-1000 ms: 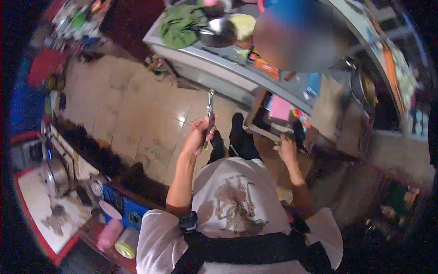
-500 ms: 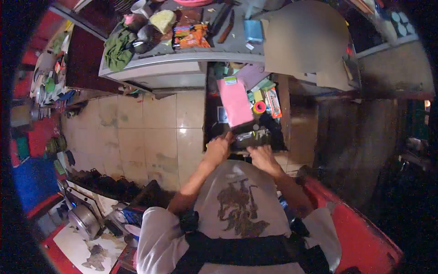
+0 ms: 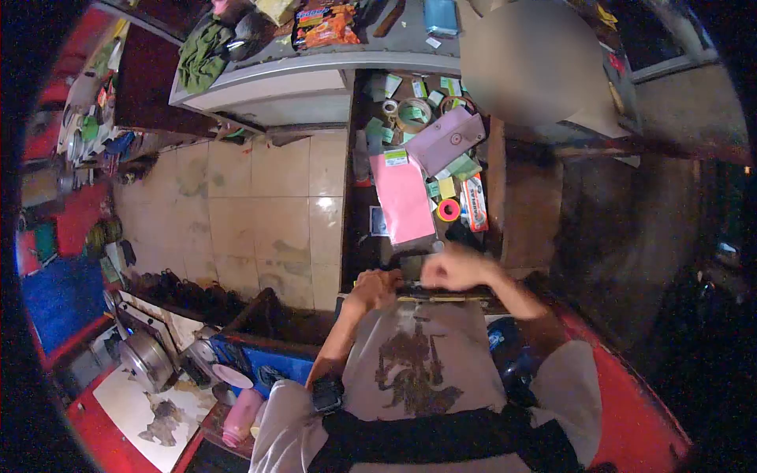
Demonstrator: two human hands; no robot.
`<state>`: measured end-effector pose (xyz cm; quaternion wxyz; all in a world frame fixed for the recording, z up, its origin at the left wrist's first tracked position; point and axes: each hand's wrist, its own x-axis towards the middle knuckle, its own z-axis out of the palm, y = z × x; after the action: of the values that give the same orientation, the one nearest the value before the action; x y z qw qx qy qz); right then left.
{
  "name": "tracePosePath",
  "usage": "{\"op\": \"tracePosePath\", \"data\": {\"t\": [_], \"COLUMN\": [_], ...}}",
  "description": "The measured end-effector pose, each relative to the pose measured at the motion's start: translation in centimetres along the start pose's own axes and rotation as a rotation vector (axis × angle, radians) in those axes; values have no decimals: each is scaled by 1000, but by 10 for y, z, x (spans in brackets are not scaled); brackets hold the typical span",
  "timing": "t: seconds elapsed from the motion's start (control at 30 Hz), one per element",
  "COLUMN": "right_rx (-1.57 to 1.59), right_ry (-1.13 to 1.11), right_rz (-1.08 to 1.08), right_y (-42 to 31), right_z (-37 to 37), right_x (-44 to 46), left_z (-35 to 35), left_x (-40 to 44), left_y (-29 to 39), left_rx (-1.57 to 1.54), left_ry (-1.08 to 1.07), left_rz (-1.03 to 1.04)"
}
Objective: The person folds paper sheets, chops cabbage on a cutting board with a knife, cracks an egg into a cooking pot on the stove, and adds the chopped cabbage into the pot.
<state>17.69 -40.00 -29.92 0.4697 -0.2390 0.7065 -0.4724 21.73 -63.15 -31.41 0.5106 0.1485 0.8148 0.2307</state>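
A drawer (image 3: pixel 495 177) stands pulled out in front of me. My left hand (image 3: pixel 374 289) is closed over the left part of its front edge. Over the front right of the drawer is my right hand (image 3: pixel 459 268), smeared by motion, so its fingers cannot be made out. Just beyond the hands lies a flat pink packet (image 3: pixel 404 201) with a green and white label. A purple wallet (image 3: pixel 445 144) with a snap button rests behind it. To the right are a pink and yellow tape roll (image 3: pixel 449 210) and an orange and white box (image 3: pixel 474 203).
Tape rolls (image 3: pixel 413 115) and small labelled papers fill the drawer's back. Above it, a grey counter (image 3: pixel 402 47) holds an orange snack packet (image 3: pixel 326 26), a blue packet (image 3: pixel 441 18) and a green cloth (image 3: pixel 203 61). A metal pot (image 3: pixel 147 361) stands lower left.
The drawer has come further out toward me, baring the wallet and tape rolls at its back. My right hand has lifted from the front edge and moved inward over the drawer.
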Motion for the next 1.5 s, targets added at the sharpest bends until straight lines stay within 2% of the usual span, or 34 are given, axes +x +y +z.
{"op": "tracePosePath", "data": {"t": [0.03, 0.07, 0.1, 0.17, 0.2, 0.27, 0.33, 0.37, 0.43, 0.47, 0.5, 0.57, 0.6, 0.63, 0.7, 0.77, 0.83, 0.9, 0.93, 1.07, 1.1, 1.17, 1.2, 1.3, 1.37, 1.43, 1.5], "right_rx": [-98, -325, -177, -386, -436, -491, -1065, -1073, -605, -744, -746, -507, -375, -354, -614, -619, -627, -900, -736, -956, -954, -724, -717, -641, -615, -591, -759], "right_ry": [183, 384, 488, 669, 632, 595, 1050, 1046, 949, 881, 873, 689, 732, 814, 962, 989, 1015, 637, 872, 964, 960, 928, 1096, 1051, 1023, 991, 914], "right_rz": [118, 151, 88, -70, -101, -136, 129, 127, 388, 322, 337, 132, 138, 232, 234, 212, 182, 492, 450, 506, 504, 415, 397, 528, 509, 487, 492], "right_y": [-3, 11, 26, 43, 43, 42, 56, 66, 79, 89, 75, 46, 52, 55, 95, 120, 114, 92, 123, 120, 120, 122, 121, 118, 116, 124, 138], "right_z": [-18, -32, -49, -82, -98, -120, -131, -138, -148, -148, -147, -152, -161, -174, -205, -218, -224, -228, -227, -222, -226, -234, -231, -233, -233, -238, -240], "right_x": [15, 39, 62, 115, 134, 164, 188, 198, 208, 207, 198, 186, 193, 199, 212, 216, 221, 219, 233, 238, 237, 236, 239, 235, 234, 234, 238], "left_z": [1, 3, 5, 5, 8, 16, 18, 20, 24, 26, 27, 25, 22, 18, 16, 17, 16, 7, -2, -3, -3, -3, -1, 10, 17, -1, -3], "left_x": [-2, -4, -5, -6, -4, 4, 2, 2, 4, 5, 4, 7, 7, 6, 6, 2, -1, -2, -5, -6, -6, -6, -6, -2, -2, -5, -6], "left_y": [2, 3, 3, 1, -1, -8, -13, -15, -16, -17, -18, -17, -15, -13, -13, -14, -15, -12, -8, -9, -9, -10, -11, -18, -21, -10, -7], "left_rx": [32, 63, 57, 17, 18, 77, 48, 17, 24, 40, 30, -11, -27, -29, -23, -51, -59, -78, -94, -137, -138, -126, -124, -107, -118, -130, -143], "left_ry": [41, 80, 80, 120, 127, 9, 62, 110, 123, 132, 121, 113, 107, 57, 11, 64, 74, 87, 51, 51, 49, 86, 84, 65, 144, 120, 96], "left_rz": [2, 2, -5, -1, -6, -47, -2, 44, 46, 46, 53, 30, 31, 28, 26, 2, 4, 5, -11, -16, -20, 10, 10, 6, 43, 31, 14]}}
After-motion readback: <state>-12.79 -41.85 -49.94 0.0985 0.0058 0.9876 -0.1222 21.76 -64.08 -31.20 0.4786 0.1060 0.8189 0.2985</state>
